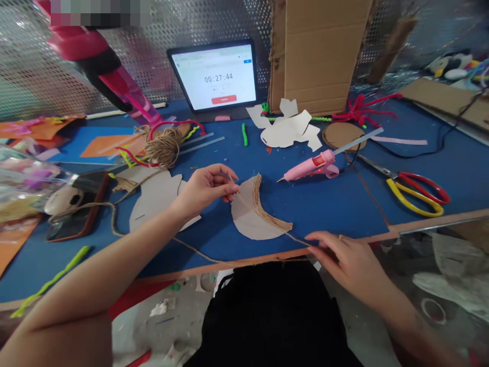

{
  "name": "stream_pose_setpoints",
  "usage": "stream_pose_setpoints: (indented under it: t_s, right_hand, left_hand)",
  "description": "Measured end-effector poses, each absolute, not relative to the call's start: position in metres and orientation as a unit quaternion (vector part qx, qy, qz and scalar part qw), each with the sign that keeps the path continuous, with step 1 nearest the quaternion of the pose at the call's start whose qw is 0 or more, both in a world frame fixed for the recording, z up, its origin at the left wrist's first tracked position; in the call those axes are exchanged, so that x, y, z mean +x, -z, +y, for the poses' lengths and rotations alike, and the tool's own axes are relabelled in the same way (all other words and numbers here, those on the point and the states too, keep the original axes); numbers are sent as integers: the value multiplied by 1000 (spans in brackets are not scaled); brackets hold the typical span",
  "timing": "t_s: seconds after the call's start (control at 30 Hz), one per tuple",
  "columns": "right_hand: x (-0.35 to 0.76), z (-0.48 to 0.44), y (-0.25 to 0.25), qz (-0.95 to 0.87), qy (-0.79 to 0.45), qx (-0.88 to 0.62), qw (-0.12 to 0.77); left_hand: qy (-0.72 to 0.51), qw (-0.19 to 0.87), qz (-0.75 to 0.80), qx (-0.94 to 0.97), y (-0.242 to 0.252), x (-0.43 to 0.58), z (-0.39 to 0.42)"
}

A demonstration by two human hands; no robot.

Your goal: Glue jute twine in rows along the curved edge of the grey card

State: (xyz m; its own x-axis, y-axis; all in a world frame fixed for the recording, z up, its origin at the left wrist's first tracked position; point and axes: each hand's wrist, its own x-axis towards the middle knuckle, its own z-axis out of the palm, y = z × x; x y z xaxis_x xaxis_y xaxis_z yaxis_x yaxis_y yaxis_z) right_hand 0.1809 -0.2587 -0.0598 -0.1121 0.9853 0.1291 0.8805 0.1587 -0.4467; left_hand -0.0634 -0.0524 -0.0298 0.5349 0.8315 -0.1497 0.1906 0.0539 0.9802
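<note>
A grey crescent-shaped cardboard piece lies on the blue table in front of me, rows of brown twine lining its inner curve. At its upper left edge, my left hand is closed in a pinch; a thin pale strand seems to show at the fingertips, too fine to name. From the crescent's lower right tip a length of twine runs to my right hand, whose thumb and forefinger close on it at the table's front edge. A pink hot glue gun with a glue stick lies just beyond the crescent.
Scissors lie at right. Behind stand a tablet showing a timer and a cardboard box. At left are a twine ball, grey cutouts, a phone and a pink bottle. White cutouts lie farther back.
</note>
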Motion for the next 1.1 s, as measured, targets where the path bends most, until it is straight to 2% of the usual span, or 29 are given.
stream_pose_setpoints:
  t_s: [0.1, 0.27, 0.47, 0.63, 0.8, 0.87, 1.1]
  right_hand:
    - [176, -254, 63, -765, 1, -610, 209]
    - [167, -241, 64, -789, 47, -569, 228]
    - [160, -226, 71, -800, -11, -551, 237]
    - [184, -220, 55, -785, -114, -543, 277]
    - [248, -197, 49, -659, -3, -702, 269]
    - [269, -179, 53, -622, -11, -738, 261]
    - [283, -115, 46, -757, -140, -602, 214]
  left_hand:
    - [-221, 586, 411, 663, 33, -64, -47]
    - [-166, 545, 387, 725, 38, -54, -30]
    - [-97, 497, 367, 780, 42, -36, -14]
    - [-131, 409, 342, 836, 47, -32, -20]
    - [-185, 353, 334, 854, 53, -36, -31]
    - [-204, 353, 339, 848, 54, -38, -34]
    - [-214, 333, 345, 851, 54, -49, -43]
